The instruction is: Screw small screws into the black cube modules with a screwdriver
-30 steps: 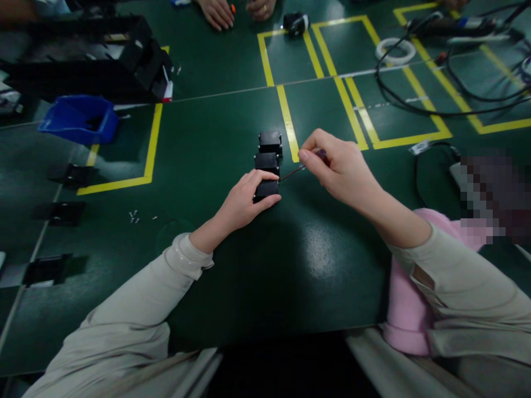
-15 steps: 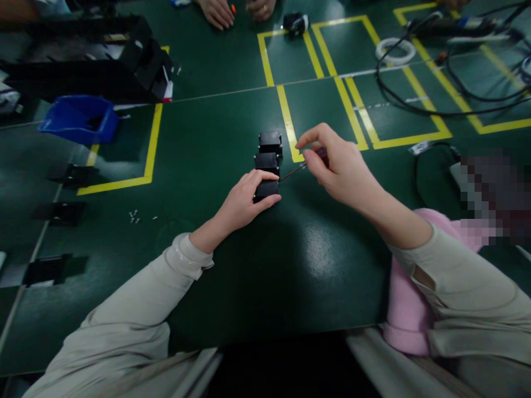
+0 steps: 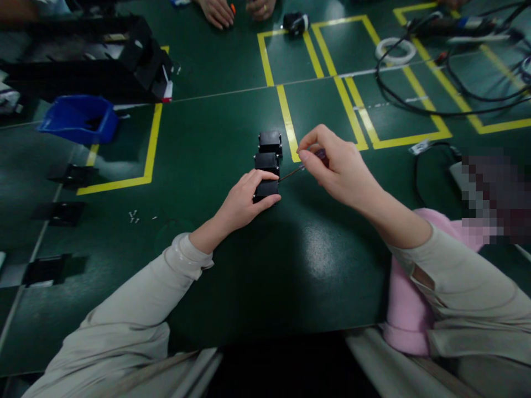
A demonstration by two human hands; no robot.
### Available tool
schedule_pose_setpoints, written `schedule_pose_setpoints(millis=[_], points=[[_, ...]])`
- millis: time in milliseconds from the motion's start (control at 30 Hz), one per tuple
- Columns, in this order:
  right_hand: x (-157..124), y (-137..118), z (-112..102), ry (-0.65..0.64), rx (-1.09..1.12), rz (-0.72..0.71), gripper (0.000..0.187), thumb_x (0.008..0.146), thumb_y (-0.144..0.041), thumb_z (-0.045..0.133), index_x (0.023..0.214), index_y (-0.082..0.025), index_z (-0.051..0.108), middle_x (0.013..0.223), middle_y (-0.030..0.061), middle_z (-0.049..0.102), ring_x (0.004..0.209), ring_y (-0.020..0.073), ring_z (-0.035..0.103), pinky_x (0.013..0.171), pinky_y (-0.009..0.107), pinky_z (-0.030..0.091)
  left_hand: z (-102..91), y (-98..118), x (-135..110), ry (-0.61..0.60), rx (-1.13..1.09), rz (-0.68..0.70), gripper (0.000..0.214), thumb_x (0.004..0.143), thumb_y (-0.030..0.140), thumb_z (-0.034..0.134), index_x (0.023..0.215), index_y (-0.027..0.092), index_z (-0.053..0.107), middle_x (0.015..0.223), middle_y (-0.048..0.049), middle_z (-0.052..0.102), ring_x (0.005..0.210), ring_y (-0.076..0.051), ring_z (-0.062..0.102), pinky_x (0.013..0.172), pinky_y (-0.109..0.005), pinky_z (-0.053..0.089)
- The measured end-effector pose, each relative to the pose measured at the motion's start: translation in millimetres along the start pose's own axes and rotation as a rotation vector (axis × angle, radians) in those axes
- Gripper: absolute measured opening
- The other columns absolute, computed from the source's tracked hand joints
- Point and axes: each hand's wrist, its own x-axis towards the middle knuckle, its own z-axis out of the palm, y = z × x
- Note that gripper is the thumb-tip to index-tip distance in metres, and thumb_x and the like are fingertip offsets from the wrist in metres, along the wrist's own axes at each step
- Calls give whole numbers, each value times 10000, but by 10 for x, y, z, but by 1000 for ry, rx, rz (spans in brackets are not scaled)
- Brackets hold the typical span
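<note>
My left hand [image 3: 245,200] grips a small black block [image 3: 266,190] on the green table, thumb along its near side and fingers over its far side. In my right hand [image 3: 332,163] is a screwdriver [image 3: 291,172], held by its handle, which the fingers largely cover. Its thin shaft slants down to the left, and the tip meets the right end of the held block. Just beyond lie two more black blocks, a middle one [image 3: 266,161] and a far one [image 3: 270,141], in a row with small shiny screws at their corners.
Loose screws [image 3: 133,216] lie left of my left hand. Further left are a blue bin [image 3: 78,119], black parts [image 3: 66,213] and a long black housing [image 3: 83,61]. Another person's hands [image 3: 218,12] rest across the table. Cables and a white ring [image 3: 395,51] lie at the right back.
My right hand's fingers have shifted slightly on the screwdriver handle, index finger and thumb curling closer. My left hand and the blocks stay in place.
</note>
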Motion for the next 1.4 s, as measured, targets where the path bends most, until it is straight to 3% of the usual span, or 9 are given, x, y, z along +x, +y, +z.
schedule_pose_setpoints(millis=[233, 433, 633, 833, 1033, 1200, 1400], points=[[-6, 13, 13, 26, 3, -10, 157, 965, -280, 481, 1112, -234, 517, 722, -31, 570, 600, 128, 546, 631, 288, 420, -9, 3, -11, -1, -5, -3, 404, 947, 467, 602, 1246, 199, 573, 1229, -72, 626, 1119, -250, 592, 979, -365, 447], [5, 18, 3, 22, -67, -29, 128, 966, -326, 509, 895, -224, 542, 658, -31, 546, 553, 114, 495, 594, 280, 378, -2, 9, -2, 1, -4, -6, 406, 941, 471, 603, 1243, 202, 573, 1243, -72, 627, 1133, -249, 591, 995, -366, 446], [-2, 17, 10, 26, -44, -30, 130, 966, -253, 476, 1083, -236, 532, 714, -27, 592, 614, 139, 546, 635, 288, 404, 2, 3, 0, -2, -5, -15, 406, 939, 471, 597, 1245, 206, 572, 1247, -76, 629, 1134, -254, 593, 995, -376, 452], [5, 11, -2, 16, -69, -17, 119, 974, -325, 498, 919, -229, 539, 683, -20, 565, 578, 125, 492, 622, 291, 389, 2, -3, -4, 9, -4, 4, 404, 945, 464, 606, 1251, 202, 575, 1237, -68, 627, 1135, -247, 590, 996, -359, 441], [3, 13, 5, 13, 2, -22, 95, 987, -312, 462, 1041, -245, 503, 704, -28, 556, 607, 134, 527, 626, 293, 394, 1, 3, 3, -2, -9, -5, 411, 942, 474, 605, 1248, 202, 574, 1240, -71, 628, 1134, -252, 592, 990, -362, 445], [3, 10, 1, 12, -42, -27, 144, 988, -357, 478, 914, -238, 510, 673, -21, 548, 596, 129, 502, 619, 294, 380, 1, 1, -1, -1, -9, -2, 404, 946, 462, 607, 1253, 203, 570, 1241, -70, 625, 1135, -248, 591, 988, -358, 443], [2, 12, 6, 17, -28, -31, 113, 963, -264, 476, 1059, -220, 517, 728, -25, 583, 595, 122, 520, 630, 286, 395, 3, -6, 3, 2, -3, 4, 406, 947, 454, 611, 1257, 194, 572, 1234, -65, 624, 1130, -245, 591, 979, -352, 440]])
